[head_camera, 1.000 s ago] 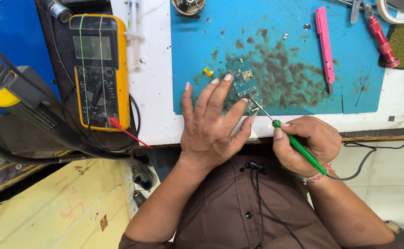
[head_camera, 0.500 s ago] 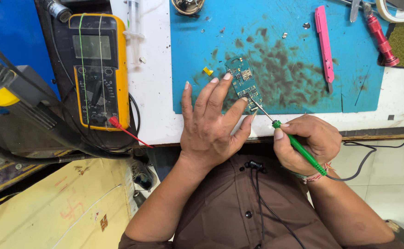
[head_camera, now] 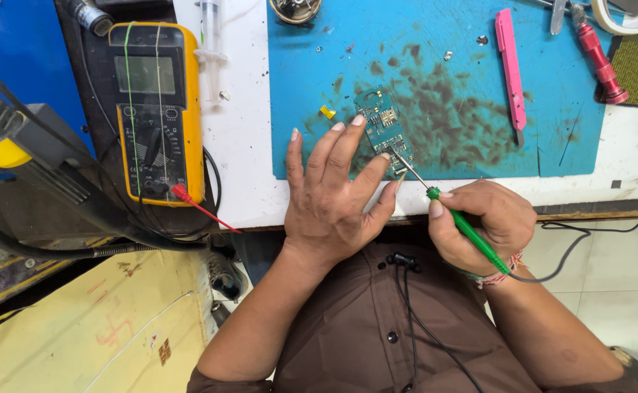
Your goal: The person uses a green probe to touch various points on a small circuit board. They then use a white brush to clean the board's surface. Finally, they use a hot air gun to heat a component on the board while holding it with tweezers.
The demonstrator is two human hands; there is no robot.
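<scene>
The small teal circuit board [head_camera: 381, 129] lies flat on the stained blue mat [head_camera: 435, 80], toward its near edge. The left hand [head_camera: 333, 196] rests over it with fingers spread, fingertips pressing the board's left and near edges to pin it down. The right hand [head_camera: 483, 225] pinches a green-handled probe [head_camera: 465, 227] like a pen, its thin metal tip touching the board's near right corner. The board looks light, stiff and fragile, best steadied by its bare edges. A yellow multimeter [head_camera: 157, 109] sits well to the left; pink tool [head_camera: 511, 73] lies right.
</scene>
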